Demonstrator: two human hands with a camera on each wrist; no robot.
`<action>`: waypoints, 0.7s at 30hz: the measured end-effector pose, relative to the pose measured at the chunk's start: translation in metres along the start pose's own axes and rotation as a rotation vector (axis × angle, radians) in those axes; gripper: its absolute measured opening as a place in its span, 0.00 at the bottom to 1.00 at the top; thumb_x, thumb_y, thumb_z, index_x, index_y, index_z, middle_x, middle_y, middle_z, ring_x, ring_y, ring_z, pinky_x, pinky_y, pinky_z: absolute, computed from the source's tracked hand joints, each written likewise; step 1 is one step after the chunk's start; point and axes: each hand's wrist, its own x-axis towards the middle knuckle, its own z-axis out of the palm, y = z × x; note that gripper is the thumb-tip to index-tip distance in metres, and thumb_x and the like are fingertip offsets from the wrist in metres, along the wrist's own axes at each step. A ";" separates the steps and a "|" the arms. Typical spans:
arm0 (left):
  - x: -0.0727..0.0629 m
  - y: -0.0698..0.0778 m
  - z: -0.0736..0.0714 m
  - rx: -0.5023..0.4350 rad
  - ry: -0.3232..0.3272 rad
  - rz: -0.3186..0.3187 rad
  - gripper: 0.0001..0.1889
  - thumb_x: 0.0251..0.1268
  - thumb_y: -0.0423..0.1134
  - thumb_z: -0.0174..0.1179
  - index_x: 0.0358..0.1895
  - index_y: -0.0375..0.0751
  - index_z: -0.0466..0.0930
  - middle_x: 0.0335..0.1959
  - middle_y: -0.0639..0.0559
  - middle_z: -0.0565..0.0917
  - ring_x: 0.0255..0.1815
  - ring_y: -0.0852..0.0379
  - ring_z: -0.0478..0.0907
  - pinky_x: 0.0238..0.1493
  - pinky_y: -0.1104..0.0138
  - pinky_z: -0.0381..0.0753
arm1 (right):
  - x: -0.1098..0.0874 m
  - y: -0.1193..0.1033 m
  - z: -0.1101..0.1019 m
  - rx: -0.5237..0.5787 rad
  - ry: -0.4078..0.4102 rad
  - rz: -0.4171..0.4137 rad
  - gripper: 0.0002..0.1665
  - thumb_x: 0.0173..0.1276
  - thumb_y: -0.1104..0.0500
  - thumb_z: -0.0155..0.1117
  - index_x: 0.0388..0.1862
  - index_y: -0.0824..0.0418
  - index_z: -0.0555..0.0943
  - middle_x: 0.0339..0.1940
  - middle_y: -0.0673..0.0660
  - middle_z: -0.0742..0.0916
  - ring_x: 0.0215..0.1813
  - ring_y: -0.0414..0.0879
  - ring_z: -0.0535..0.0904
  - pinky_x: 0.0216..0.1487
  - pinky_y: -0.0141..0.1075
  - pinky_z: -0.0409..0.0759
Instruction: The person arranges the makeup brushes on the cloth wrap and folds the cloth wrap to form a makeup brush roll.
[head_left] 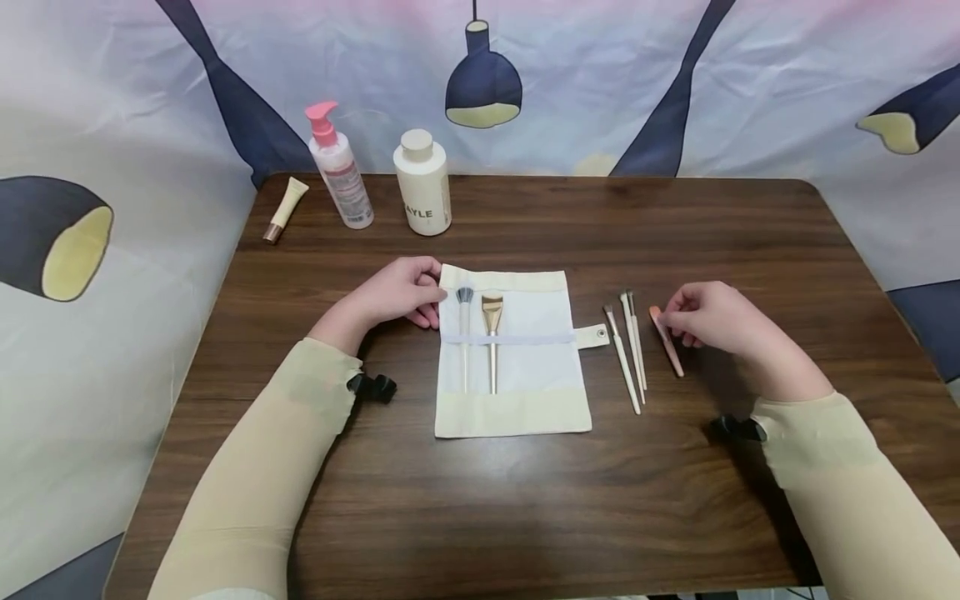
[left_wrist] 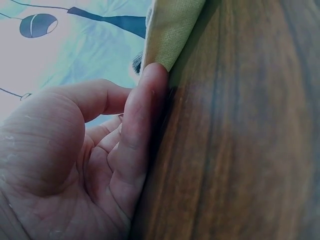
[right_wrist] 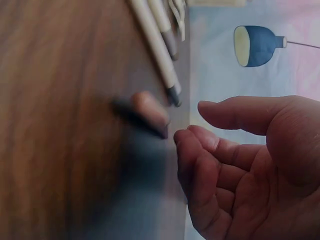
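An unrolled cream and white fabric brush roll lies flat on the table. Under its elastic band sit a clear-handled brush and a gold flat brush. My left hand pinches the roll's upper left edge, and the cloth edge shows at its fingertips. Right of the roll lie slim pale makeup brushes. Beside them is a short pink stick with an orange end, its kind unclear. My right hand hovers by it, thumb and fingertips apart in the right wrist view, nothing between them.
Behind the roll on the left stand a white bottle and a pink-topped pump bottle. A small cream tube lies near the table's left edge. The roll's snap tab points toward the loose brushes.
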 end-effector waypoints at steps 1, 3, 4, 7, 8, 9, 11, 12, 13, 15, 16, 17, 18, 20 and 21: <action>0.000 0.000 0.000 -0.001 -0.005 -0.007 0.13 0.75 0.33 0.56 0.57 0.33 0.69 0.33 0.42 0.87 0.27 0.50 0.87 0.32 0.61 0.90 | 0.000 0.002 0.001 -0.008 -0.011 0.012 0.16 0.75 0.52 0.65 0.41 0.66 0.80 0.27 0.54 0.86 0.29 0.47 0.82 0.30 0.39 0.83; 0.000 -0.001 -0.001 0.003 -0.007 -0.012 0.13 0.76 0.33 0.56 0.57 0.33 0.70 0.33 0.42 0.87 0.27 0.50 0.87 0.32 0.61 0.90 | 0.001 0.005 0.004 -0.030 -0.017 0.024 0.16 0.74 0.51 0.66 0.40 0.65 0.80 0.26 0.53 0.86 0.28 0.46 0.82 0.29 0.39 0.82; 0.001 -0.001 -0.001 0.005 -0.002 -0.007 0.13 0.76 0.33 0.56 0.57 0.33 0.70 0.33 0.42 0.87 0.27 0.50 0.87 0.32 0.61 0.90 | 0.001 0.005 0.005 -0.045 -0.007 0.027 0.17 0.73 0.50 0.67 0.39 0.64 0.80 0.25 0.53 0.86 0.28 0.46 0.82 0.29 0.38 0.81; 0.001 0.000 -0.002 0.006 0.018 0.005 0.13 0.75 0.33 0.56 0.57 0.34 0.70 0.33 0.41 0.87 0.27 0.50 0.87 0.31 0.61 0.90 | 0.003 0.005 0.007 -0.091 0.016 0.025 0.19 0.70 0.47 0.69 0.38 0.63 0.80 0.23 0.52 0.85 0.27 0.45 0.81 0.27 0.39 0.77; 0.001 0.000 -0.002 0.009 0.020 0.007 0.13 0.75 0.33 0.56 0.57 0.34 0.70 0.33 0.41 0.87 0.27 0.50 0.87 0.31 0.61 0.90 | 0.003 0.005 0.008 -0.102 0.020 0.025 0.19 0.70 0.47 0.70 0.37 0.63 0.80 0.23 0.52 0.84 0.26 0.45 0.80 0.27 0.39 0.77; 0.000 0.000 -0.002 0.009 0.016 0.006 0.13 0.75 0.33 0.56 0.57 0.34 0.70 0.33 0.41 0.87 0.27 0.50 0.87 0.31 0.61 0.90 | 0.004 0.005 0.009 -0.113 0.020 0.028 0.20 0.69 0.46 0.70 0.37 0.62 0.80 0.22 0.51 0.84 0.26 0.45 0.80 0.27 0.39 0.76; 0.000 -0.001 -0.001 0.001 0.002 -0.007 0.13 0.75 0.33 0.56 0.57 0.33 0.70 0.33 0.41 0.87 0.27 0.50 0.87 0.32 0.61 0.90 | 0.004 0.005 0.010 -0.132 0.009 0.036 0.21 0.69 0.45 0.70 0.37 0.62 0.81 0.22 0.51 0.84 0.26 0.44 0.80 0.27 0.38 0.75; 0.000 -0.001 -0.001 -0.002 -0.006 -0.015 0.13 0.76 0.33 0.56 0.58 0.33 0.69 0.33 0.41 0.87 0.27 0.50 0.87 0.32 0.61 0.90 | 0.004 0.005 0.011 -0.145 0.006 0.040 0.21 0.69 0.45 0.70 0.38 0.62 0.81 0.21 0.51 0.84 0.26 0.44 0.80 0.28 0.38 0.75; 0.000 -0.001 0.000 0.000 -0.010 -0.019 0.13 0.76 0.33 0.56 0.58 0.33 0.69 0.33 0.41 0.87 0.27 0.50 0.87 0.32 0.61 0.90 | 0.004 0.005 0.012 -0.160 0.006 0.041 0.21 0.69 0.44 0.70 0.38 0.62 0.81 0.21 0.51 0.84 0.26 0.44 0.80 0.28 0.38 0.74; 0.000 -0.001 0.000 0.001 -0.006 -0.014 0.13 0.76 0.33 0.56 0.57 0.34 0.70 0.33 0.41 0.87 0.27 0.50 0.87 0.32 0.61 0.90 | 0.005 0.005 0.012 -0.196 0.021 0.036 0.21 0.69 0.44 0.69 0.38 0.62 0.82 0.21 0.50 0.85 0.27 0.44 0.80 0.30 0.39 0.73; 0.001 -0.001 -0.001 0.001 0.000 -0.008 0.13 0.75 0.33 0.56 0.57 0.34 0.70 0.32 0.41 0.87 0.27 0.50 0.87 0.31 0.61 0.90 | 0.005 0.005 0.011 -0.209 0.030 0.034 0.21 0.69 0.44 0.69 0.38 0.63 0.82 0.21 0.51 0.85 0.27 0.45 0.80 0.31 0.39 0.72; 0.001 0.000 -0.001 0.002 0.006 -0.002 0.13 0.75 0.33 0.56 0.57 0.34 0.70 0.32 0.41 0.87 0.27 0.50 0.87 0.31 0.61 0.90 | 0.005 0.004 0.011 -0.222 0.040 0.031 0.21 0.69 0.44 0.68 0.38 0.63 0.82 0.21 0.51 0.85 0.28 0.46 0.80 0.31 0.39 0.72; 0.001 0.000 -0.001 0.003 0.010 0.003 0.13 0.75 0.33 0.57 0.57 0.34 0.70 0.32 0.41 0.86 0.27 0.50 0.87 0.31 0.61 0.90 | 0.005 0.004 0.012 -0.227 0.045 0.031 0.21 0.69 0.45 0.68 0.38 0.63 0.82 0.21 0.51 0.85 0.28 0.46 0.80 0.31 0.39 0.72; 0.000 -0.001 -0.001 0.003 0.010 0.003 0.13 0.75 0.33 0.56 0.57 0.33 0.70 0.32 0.41 0.86 0.26 0.50 0.87 0.31 0.61 0.90 | 0.006 0.003 0.012 -0.230 0.037 0.032 0.20 0.70 0.46 0.66 0.38 0.63 0.82 0.20 0.50 0.84 0.29 0.47 0.80 0.31 0.39 0.72; 0.000 -0.002 -0.001 -0.003 0.005 -0.002 0.13 0.75 0.33 0.56 0.57 0.33 0.70 0.32 0.41 0.87 0.26 0.51 0.87 0.31 0.61 0.90 | 0.007 0.002 0.012 -0.231 0.027 0.033 0.19 0.70 0.47 0.66 0.37 0.63 0.82 0.20 0.50 0.84 0.29 0.47 0.80 0.31 0.39 0.72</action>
